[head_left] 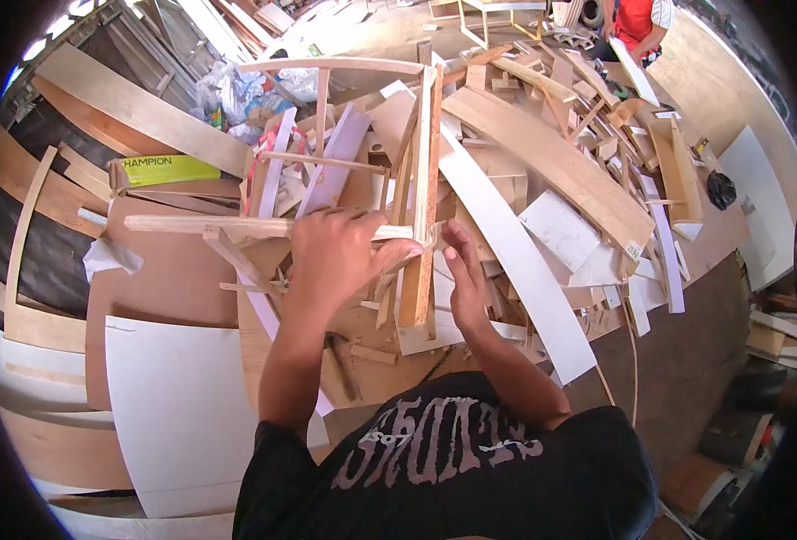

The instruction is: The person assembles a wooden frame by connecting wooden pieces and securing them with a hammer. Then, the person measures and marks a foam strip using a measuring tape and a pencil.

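Observation:
A wooden frame of joined strips stands in front of me, with a long upright board [426,162] and a crosswise strip [210,225] meeting it at a corner. My left hand [340,256] is wrapped over the crosswise strip, its thumb reaching to the corner. On the right side of that corner is my right hand [464,274], its fingers beside the upright board; its fingertips are partly hidden, and whether they pinch anything small is unclear. Below my left hand a hammer [343,367] lies on the brown board.
Wood offcuts [587,108] are heaped ahead and to the right. A long white strip [515,261] runs beside my right hand. Curved panels [34,261] and a yellow-green box [169,171] lie at left. Another person [637,27] in red is at the far right, holding a white strip.

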`<state>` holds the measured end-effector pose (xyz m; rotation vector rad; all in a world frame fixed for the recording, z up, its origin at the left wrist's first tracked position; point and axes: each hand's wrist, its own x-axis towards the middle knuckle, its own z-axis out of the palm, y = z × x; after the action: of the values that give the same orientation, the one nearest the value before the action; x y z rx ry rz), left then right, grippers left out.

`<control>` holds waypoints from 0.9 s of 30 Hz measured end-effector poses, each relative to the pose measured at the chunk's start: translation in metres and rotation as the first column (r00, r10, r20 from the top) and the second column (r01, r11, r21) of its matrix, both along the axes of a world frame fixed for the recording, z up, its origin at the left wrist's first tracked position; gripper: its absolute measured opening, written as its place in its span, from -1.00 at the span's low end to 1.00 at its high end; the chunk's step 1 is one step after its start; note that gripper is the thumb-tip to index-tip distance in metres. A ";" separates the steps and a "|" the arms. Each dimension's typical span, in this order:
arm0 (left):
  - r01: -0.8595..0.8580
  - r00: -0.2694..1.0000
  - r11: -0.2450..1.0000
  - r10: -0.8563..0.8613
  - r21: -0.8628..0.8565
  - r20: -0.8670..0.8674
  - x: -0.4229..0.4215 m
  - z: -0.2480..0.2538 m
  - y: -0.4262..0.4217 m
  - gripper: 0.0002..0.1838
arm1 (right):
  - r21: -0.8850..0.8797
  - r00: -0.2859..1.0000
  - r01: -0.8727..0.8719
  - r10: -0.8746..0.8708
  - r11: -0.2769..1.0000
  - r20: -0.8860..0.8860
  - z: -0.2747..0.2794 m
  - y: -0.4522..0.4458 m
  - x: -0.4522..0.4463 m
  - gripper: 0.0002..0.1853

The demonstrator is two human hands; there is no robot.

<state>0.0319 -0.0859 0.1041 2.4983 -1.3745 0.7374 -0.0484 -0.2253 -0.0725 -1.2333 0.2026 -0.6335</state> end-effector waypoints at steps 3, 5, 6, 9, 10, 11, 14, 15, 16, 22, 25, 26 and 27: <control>-0.048 0.999 0.994 0.048 0.099 0.011 0.004 0.005 -0.004 -0.43 | 0.273 0.980 -0.064 0.112 0.960 -0.164 -0.044 0.006 0.021 -0.27; -0.062 0.998 0.991 0.062 0.116 0.005 0.004 0.003 -0.005 -0.43 | 0.666 0.887 -0.305 0.457 0.681 -0.062 -0.051 0.008 0.027 -0.31; -0.054 0.998 0.992 0.053 0.115 0.014 0.006 0.001 -0.005 -0.43 | 0.700 0.862 -0.376 0.506 0.607 0.025 -0.039 0.012 0.028 -0.34; -0.003 1.000 0.999 0.005 0.047 -0.026 0.006 -0.004 0.001 -0.45 | 0.655 0.856 -0.390 0.518 0.647 -0.002 -0.031 0.022 0.038 -0.37; -0.012 0.999 0.999 0.013 0.047 -0.035 0.005 -0.004 0.003 -0.47 | 0.628 0.852 -0.355 0.517 0.692 -0.087 -0.030 0.025 0.038 -0.42; -0.021 0.999 0.999 0.023 0.047 -0.047 0.004 -0.003 0.005 -0.48 | 0.627 0.856 -0.352 0.510 0.695 -0.084 -0.036 0.033 0.041 -0.42; 0.007 1.000 0.995 -0.007 -0.097 -0.001 -0.001 -0.002 0.012 -0.49 | 0.628 0.943 -0.287 0.329 0.723 0.052 -0.034 0.057 0.051 -0.46; 0.010 1.000 0.995 -0.010 -0.097 0.004 0.000 0.000 0.014 -0.49 | 0.627 0.944 -0.288 0.326 0.724 0.057 -0.038 0.059 0.058 -0.46; -0.004 1.000 0.991 0.004 -0.132 0.001 0.001 0.002 0.019 -0.51 | 0.624 0.963 -0.253 0.255 0.739 0.088 -0.044 0.060 0.066 -0.45; -0.001 0.999 0.950 0.014 -0.311 0.041 0.004 0.010 0.058 -0.55 | 0.497 0.988 -0.134 0.152 0.858 0.004 0.027 0.066 0.054 -0.41; -0.012 1.000 0.925 0.022 -0.380 0.022 0.002 0.015 0.079 -0.49 | 0.337 0.995 -0.096 0.078 0.936 0.069 0.024 0.071 0.065 -0.34; 0.032 0.999 0.924 -0.013 -0.380 0.053 0.001 0.016 0.086 -0.47 | 0.265 0.998 -0.033 0.017 0.964 0.063 0.024 0.073 0.067 -0.34; 0.078 0.995 0.923 -0.049 -0.378 0.085 0.001 0.017 0.092 -0.45 | 0.263 0.998 -0.036 0.019 0.964 0.066 0.030 0.076 0.065 -0.34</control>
<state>0.0324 0.0064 0.1212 2.1331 -1.1908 0.9857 0.0170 -0.1497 -0.0428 -0.9563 0.2093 -0.5994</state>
